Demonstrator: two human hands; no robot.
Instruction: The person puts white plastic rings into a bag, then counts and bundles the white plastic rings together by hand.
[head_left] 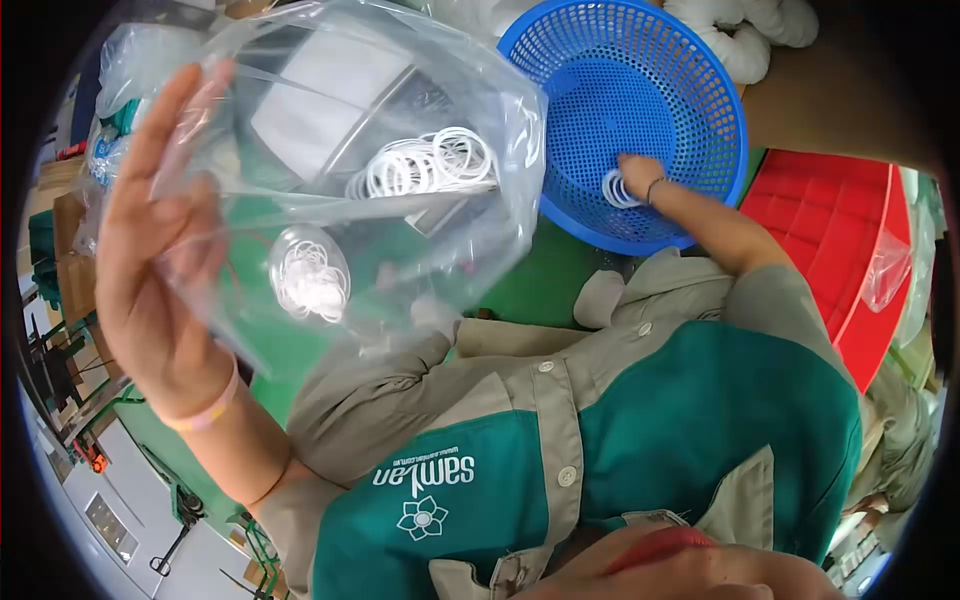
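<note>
My left hand (165,235) is raised at the left, its fingers long against a large clear plastic bag (525,190), holding it up at its edge. Through the film I see a pile of white rings (425,165) beside a pale box-like shape (325,95); whether they are inside the bag or behind it I cannot tell. Lower down, a round clear dish (335,247) with more white rings also shows through the film. My right hand (640,176) reaches into a blue perforated basket (720,90), fingers closed on a few white rings (617,190).
A red quilted container or cushion (835,245) stands to the right of the basket. White rounded bundles (740,35) lie at the top right. Green floor (545,275) shows below the basket, close to my legs. Plastic-wrapped items (140,65) are at the upper left.
</note>
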